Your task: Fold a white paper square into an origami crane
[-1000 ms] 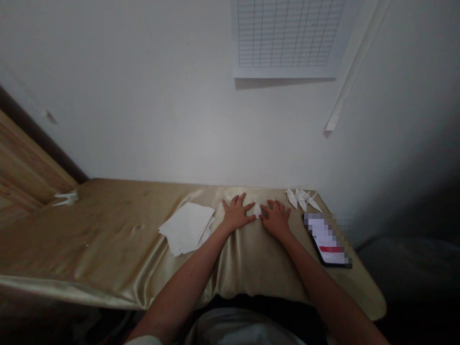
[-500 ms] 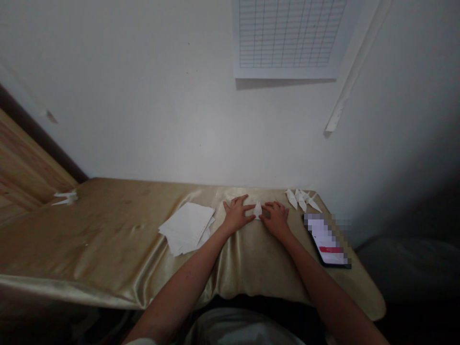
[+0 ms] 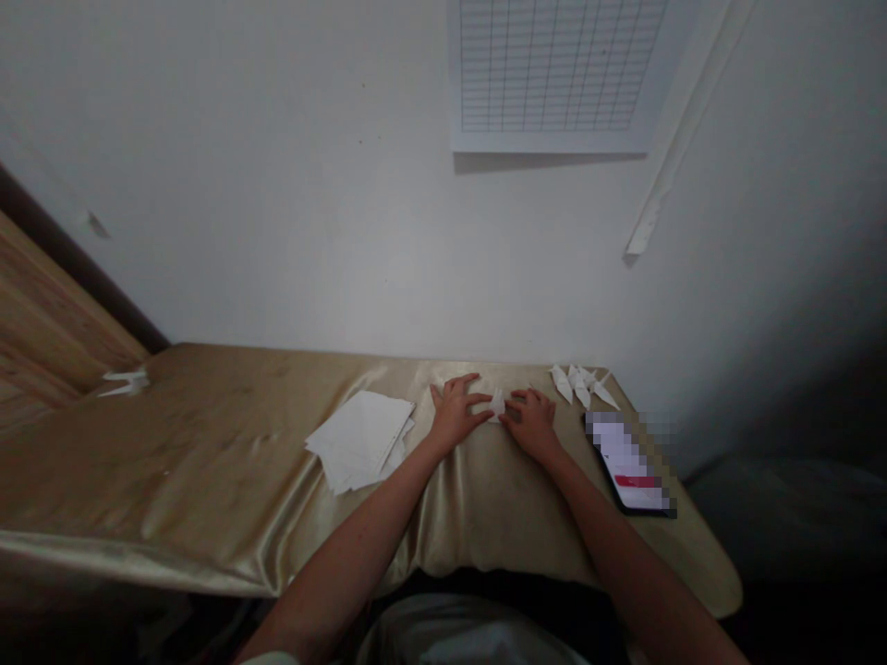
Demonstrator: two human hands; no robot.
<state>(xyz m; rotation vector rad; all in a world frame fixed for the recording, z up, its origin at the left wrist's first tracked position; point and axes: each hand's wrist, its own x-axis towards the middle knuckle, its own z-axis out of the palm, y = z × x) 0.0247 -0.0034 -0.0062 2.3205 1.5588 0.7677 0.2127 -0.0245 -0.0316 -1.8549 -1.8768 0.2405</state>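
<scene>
A small piece of folded white paper (image 3: 497, 406) lies on the table between my hands, its top coming to a point. My left hand (image 3: 457, 414) holds its left edge with thumb and index finger, while the other fingers spread over the cloth. From the right, the thumb and index finger of my right hand (image 3: 532, 417) grip the opposite edge, the remaining fingers curled. Fingertips cover part of both sides of the paper. Left of my left hand is a loose stack of white paper sheets (image 3: 364, 434).
Several folded paper cranes (image 3: 580, 383) sit at the table's back right. Nearer stands a phone (image 3: 634, 471), lying flat with its screen lit. A white paper scrap (image 3: 128, 381) rests at the far left. The gold cloth (image 3: 208, 443) is wrinkled; a wall rises behind it.
The top of the folded paper has changed shape slightly, its point now looking less even and split. Both hands stay in nearly the same place.
</scene>
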